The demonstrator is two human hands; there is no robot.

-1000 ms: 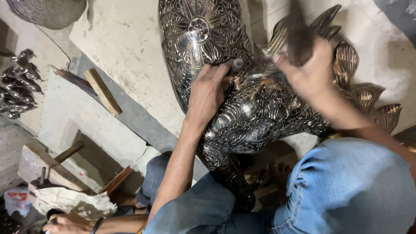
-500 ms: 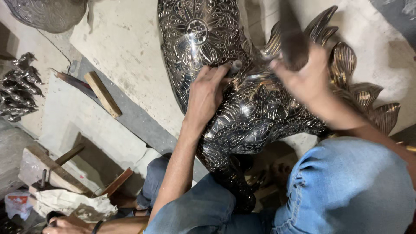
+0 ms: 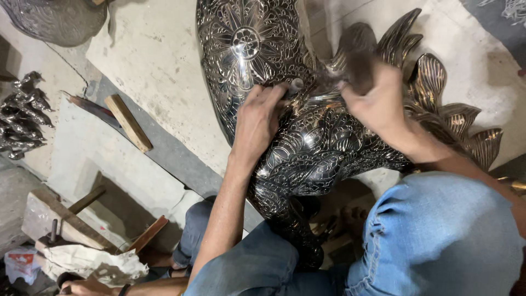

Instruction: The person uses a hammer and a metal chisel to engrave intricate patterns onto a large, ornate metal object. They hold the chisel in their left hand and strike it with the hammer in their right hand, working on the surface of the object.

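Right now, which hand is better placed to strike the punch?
Right. The right hand grips the blurred hammer above the punch, which the left hand steadies on the embossed metal piece.

One large embossed metal sculpture (image 3: 307, 137) is lying across the floor (image 3: 159, 66). Two hands are showing: the left hand (image 3: 257, 123) and the right hand (image 3: 378, 101). One mallet (image 3: 359, 66) is appearing, blurred. Two loose wooden sticks are lying around, one (image 3: 129, 123) upper left, one (image 3: 148, 234) lower left. One crumpled paper (image 3: 93, 263) is sitting nearby. One small metal ornament (image 3: 24, 118) is lying at the left edge.
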